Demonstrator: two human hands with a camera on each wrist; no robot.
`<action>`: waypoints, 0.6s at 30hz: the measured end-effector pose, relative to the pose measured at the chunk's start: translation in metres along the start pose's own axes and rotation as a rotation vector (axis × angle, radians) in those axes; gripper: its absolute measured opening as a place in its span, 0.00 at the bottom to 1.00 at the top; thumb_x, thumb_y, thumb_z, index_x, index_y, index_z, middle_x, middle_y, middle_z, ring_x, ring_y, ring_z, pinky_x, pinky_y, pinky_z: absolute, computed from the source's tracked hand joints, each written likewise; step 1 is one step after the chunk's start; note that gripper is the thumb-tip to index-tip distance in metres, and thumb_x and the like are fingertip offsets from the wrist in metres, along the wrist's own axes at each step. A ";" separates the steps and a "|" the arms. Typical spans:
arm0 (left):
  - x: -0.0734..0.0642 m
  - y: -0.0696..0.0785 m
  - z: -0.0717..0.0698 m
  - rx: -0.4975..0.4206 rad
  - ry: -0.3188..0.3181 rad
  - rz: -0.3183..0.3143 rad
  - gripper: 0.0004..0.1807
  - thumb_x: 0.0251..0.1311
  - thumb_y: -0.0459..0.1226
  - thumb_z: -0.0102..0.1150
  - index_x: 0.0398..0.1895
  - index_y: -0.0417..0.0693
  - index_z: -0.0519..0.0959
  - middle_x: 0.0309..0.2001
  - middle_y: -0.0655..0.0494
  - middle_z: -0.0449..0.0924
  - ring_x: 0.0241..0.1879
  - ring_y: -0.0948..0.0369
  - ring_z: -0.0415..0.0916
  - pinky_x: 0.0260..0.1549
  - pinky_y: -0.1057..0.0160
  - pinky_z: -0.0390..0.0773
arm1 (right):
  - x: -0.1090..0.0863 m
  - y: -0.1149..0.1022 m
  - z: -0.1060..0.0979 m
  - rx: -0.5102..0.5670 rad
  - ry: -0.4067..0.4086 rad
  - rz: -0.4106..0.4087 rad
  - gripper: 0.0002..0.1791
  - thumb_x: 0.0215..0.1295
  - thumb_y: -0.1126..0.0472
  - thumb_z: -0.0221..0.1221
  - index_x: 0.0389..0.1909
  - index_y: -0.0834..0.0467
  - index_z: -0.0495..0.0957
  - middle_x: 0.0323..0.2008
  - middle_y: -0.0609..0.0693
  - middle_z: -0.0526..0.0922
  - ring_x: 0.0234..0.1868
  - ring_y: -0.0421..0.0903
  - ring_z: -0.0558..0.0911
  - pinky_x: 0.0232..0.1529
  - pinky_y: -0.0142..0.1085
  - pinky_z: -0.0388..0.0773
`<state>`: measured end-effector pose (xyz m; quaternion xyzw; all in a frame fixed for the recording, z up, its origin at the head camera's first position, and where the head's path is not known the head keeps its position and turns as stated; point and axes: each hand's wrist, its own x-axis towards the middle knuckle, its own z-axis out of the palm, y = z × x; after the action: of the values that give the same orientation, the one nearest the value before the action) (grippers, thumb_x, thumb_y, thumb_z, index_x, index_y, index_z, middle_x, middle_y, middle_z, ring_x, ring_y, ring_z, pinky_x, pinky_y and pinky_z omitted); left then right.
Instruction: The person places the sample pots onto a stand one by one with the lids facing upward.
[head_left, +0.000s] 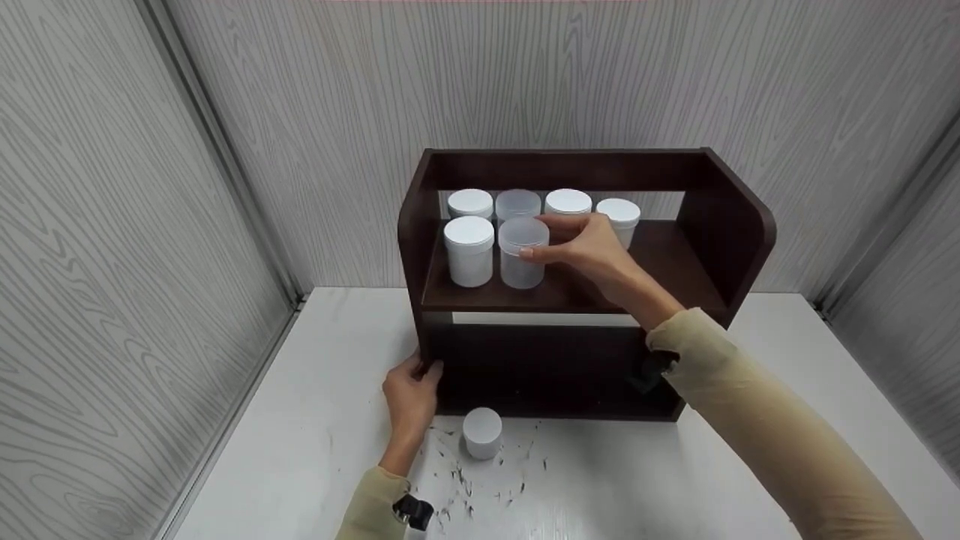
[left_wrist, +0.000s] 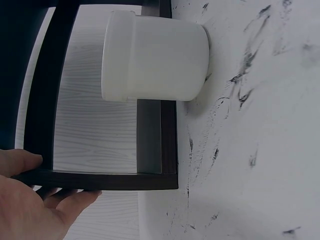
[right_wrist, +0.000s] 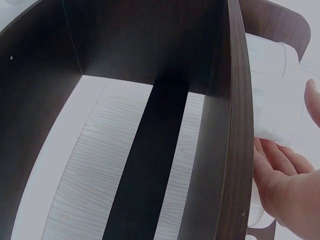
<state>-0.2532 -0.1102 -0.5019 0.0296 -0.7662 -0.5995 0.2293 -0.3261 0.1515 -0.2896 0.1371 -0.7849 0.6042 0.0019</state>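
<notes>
My right hand (head_left: 592, 251) holds a frosted, lidded plastic jar (head_left: 523, 268) upright at the front of the upper board of a dark brown wooden shelf (head_left: 735, 217). Its thumb lies on the near side, just below the lid, and the other fingers reach round the right and back. In the right wrist view the fingers (right_wrist: 280, 157) lie along the jar (right_wrist: 275, 97). Down at the left, my left hand (head_left: 411, 397) grips the shelf's side panel, thumb inside and fingers outside, as the left wrist view shows at the panel's edge (left_wrist: 115, 181).
Beside the held jar stands a white jar (head_left: 470, 259); behind are a second frosted jar (head_left: 517, 204) and white-lidded jars (head_left: 568, 201). One small white jar (head_left: 482, 435) stands on the white table (head_left: 337, 450) before the shelf, among dark marks. Grey wood-patterned walls (head_left: 360, 90) surround the table.
</notes>
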 end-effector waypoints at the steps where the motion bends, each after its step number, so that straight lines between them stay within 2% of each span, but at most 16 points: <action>1: 0.000 0.000 0.000 -0.001 0.000 -0.001 0.18 0.69 0.30 0.65 0.60 0.30 0.82 0.57 0.36 0.84 0.55 0.46 0.84 0.53 0.48 0.83 | 0.000 0.000 0.000 0.005 -0.002 -0.001 0.36 0.51 0.57 0.82 0.63 0.60 0.83 0.56 0.52 0.88 0.57 0.45 0.83 0.63 0.39 0.77; 9: 0.000 0.000 0.000 -0.011 -0.001 -0.007 0.18 0.69 0.29 0.64 0.60 0.31 0.82 0.58 0.36 0.84 0.56 0.45 0.84 0.54 0.48 0.83 | 0.000 0.000 0.000 0.006 0.000 0.000 0.38 0.51 0.58 0.83 0.65 0.62 0.82 0.57 0.52 0.87 0.58 0.44 0.82 0.63 0.39 0.76; 18: 0.000 -0.001 0.000 -0.012 0.001 0.006 0.17 0.69 0.29 0.65 0.59 0.30 0.83 0.57 0.37 0.84 0.54 0.46 0.84 0.52 0.48 0.83 | -0.003 0.001 -0.004 0.010 -0.010 -0.009 0.39 0.52 0.59 0.82 0.66 0.63 0.80 0.60 0.53 0.85 0.63 0.45 0.80 0.66 0.40 0.74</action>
<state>-0.2535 -0.1105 -0.5031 0.0263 -0.7625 -0.6035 0.2318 -0.3237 0.1561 -0.2903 0.1436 -0.7812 0.6075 0.0002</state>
